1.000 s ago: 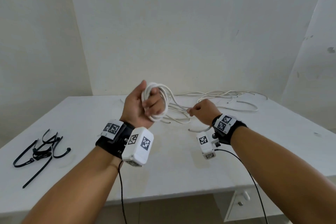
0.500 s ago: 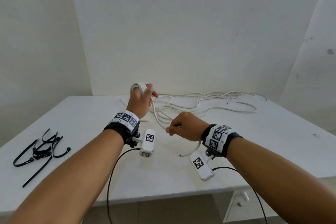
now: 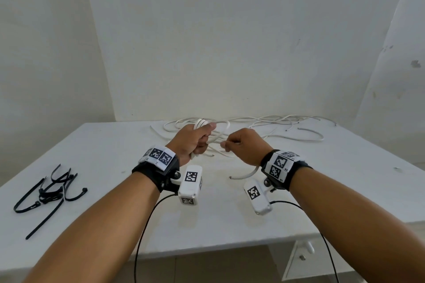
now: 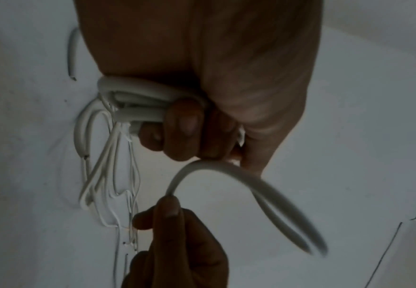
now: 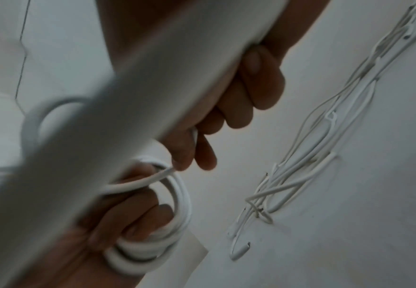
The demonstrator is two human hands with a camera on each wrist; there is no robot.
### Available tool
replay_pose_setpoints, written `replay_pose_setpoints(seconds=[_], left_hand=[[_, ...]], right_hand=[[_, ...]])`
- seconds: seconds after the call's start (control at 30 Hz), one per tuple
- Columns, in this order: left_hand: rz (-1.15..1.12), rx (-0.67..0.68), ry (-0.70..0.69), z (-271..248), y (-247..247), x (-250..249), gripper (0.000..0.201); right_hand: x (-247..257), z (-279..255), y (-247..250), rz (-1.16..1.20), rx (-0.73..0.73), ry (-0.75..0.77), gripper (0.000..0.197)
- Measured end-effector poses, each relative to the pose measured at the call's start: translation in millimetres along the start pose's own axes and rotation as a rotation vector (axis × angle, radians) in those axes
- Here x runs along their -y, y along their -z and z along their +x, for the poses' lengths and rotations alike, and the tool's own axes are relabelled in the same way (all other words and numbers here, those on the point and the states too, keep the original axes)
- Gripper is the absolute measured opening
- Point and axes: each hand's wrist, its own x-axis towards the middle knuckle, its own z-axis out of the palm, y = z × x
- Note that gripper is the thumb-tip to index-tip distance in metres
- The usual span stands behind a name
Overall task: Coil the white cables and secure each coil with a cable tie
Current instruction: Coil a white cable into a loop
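Far left on the table [image 3: 230,225]: a heap of black cable ties [image 3: 49,193], untouched, well apart from the hands. Left hand [image 3: 192,142] fisted round a coil [image 4: 133,106] of white cable, several loops gathered, not yet tied. Right hand [image 3: 245,145] pinches the free tail of the cable [image 4: 216,168], its cut end hanging below the wrist. Winding looks nearly finished on this one. Behind, more loose white cables [image 3: 276,126] lie tangled, still to coil.

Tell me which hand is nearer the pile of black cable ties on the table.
Left. The left hand, gripping the white coil, is on the side of the cable ties, which lie at the table's left edge. The right hand sits farther right, beyond the left.
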Motion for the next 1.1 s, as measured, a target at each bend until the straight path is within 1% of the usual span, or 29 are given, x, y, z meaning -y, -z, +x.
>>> replay_pose_setpoints(seconds=[0.07,0.1,0.2,0.23,0.3,0.33,0.37,0.4,0.43,0.5,0.53,0.6,0.67,0.7,0.73,0.8,0.83,0.9,0.97,1.0,1.07,1.1], left_hand=[[-0.025,0.103,0.012,-3,-1,-4,0.041],[-0.056,0.167,0.023,-6,-3,-6,0.041],[-0.236,0.323,0.033,-12,-10,-15,0.041],[-0.288,0.386,0.014,-14,-12,-19,0.04],[-0.394,0.573,-0.05,-19,-18,-28,0.031],[-0.45,0.65,-0.08,-20,-23,-32,0.029],[-0.505,0.683,-0.108,-21,-29,-35,0.032],[-0.557,0.673,-0.144,-21,-35,-38,0.036],[-0.599,0.624,-0.19,-21,-40,-41,0.039],[-0.634,0.462,-0.263,-16,-45,-45,0.038],[-0.608,0.369,-0.284,-14,-46,-47,0.038],[-0.449,0.15,-0.329,-6,-41,-46,0.039],[-0.207,-0.075,-0.357,0,-32,-41,0.043],[-0.09,-0.153,-0.362,1,-26,-36,0.043],[0.02,-0.199,-0.361,1,-22,-33,0.038],[0.248,-0.229,-0.346,0,-15,-23,0.021],[0.375,-0.224,-0.335,0,-11,-16,0.018],[0.617,-0.158,-0.31,-1,-8,-5,0.015],[0.843,-0.07,-0.261,-3,-6,1,0.021],[0.9,-0.04,-0.225,-4,-5,2,0.02],[0.925,-0.009,-0.164,-6,-3,1,0.011],[0.928,0.006,-0.146,-7,-2,1,0.019]], right_hand=[[-7,2,4,0.015,-0.067,-0.022,0.032],[-10,3,5,0.009,-0.079,-0.037,0.033],[-17,3,4,0.001,-0.057,-0.093,0.036],[-19,2,2,0.002,-0.046,-0.112,0.037],[-22,1,-1,-0.01,-0.013,-0.135,0.041],[-22,0,-4,-0.022,0.014,-0.132,0.042],[-21,-1,-7,-0.032,0.043,-0.12,0.043],[-19,-1,-10,-0.037,0.072,-0.107,0.044],[-16,-2,-12,-0.04,0.103,-0.095,0.044],[-6,-4,-16,-0.059,0.169,-0.067,0.043],[-2,-6,-18,-0.064,0.2,-0.054,0.042],[3,-10,-20,-0.04,0.234,-0.034,0.041],[6,-14,-20,-0.01,0.238,-0.014,0.041],[8,-15,-20,-0.005,0.239,-0.003,0.042],[11,-16,-19,-0.007,0.238,0.008,0.043],[17,-16,-17,-0.021,0.232,0.032,0.043],[20,-16,-17,-0.028,0.228,0.043,0.043],[26,-16,-15,-0.054,0.228,0.061,0.041],[30,-17,-14,-0.081,0.222,0.085,0.037],[30,-18,-13,-0.076,0.217,0.09,0.035],[30,-19,-10,-0.055,0.22,0.095,0.029],[30,-19,-8,-0.046,0.236,0.096,0.026]])
